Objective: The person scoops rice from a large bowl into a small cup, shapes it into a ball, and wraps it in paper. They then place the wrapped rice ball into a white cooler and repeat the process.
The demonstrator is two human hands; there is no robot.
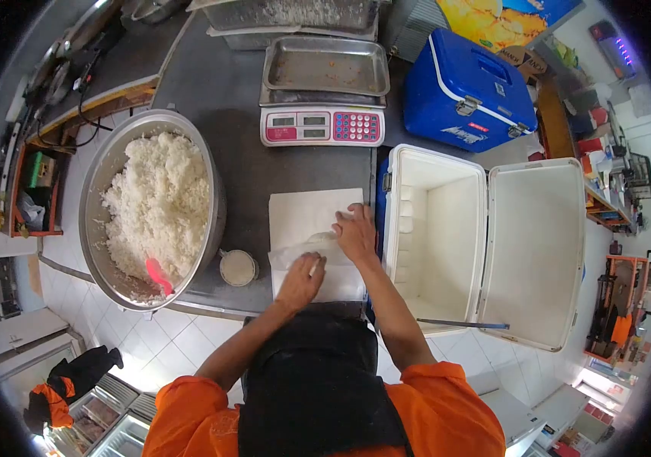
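A flat white stack of sheets [318, 199] lies on the dark counter in front of me. Across it is a folded, slightly see-through white paper [289, 257] with a small bulge; what is inside cannot be made out. My left hand [299, 286] has its bent fingers closed on the lower edge of this paper. Higher and to the right, my right hand [356, 234] curls its fingers over the paper's right end, beside the cooler. To the left, a small round cup of rice [238, 268] with a handle stands near a large metal pot [91, 194].
White rice [159, 194] and a pink spatula [159, 276] are in the pot. A scale [322, 128] carrying a metal tray [325, 65] stands behind. At right are an open cooler [447, 244] and a closed blue cooler [447, 91]. A person in orange [55, 404] is at lower left.
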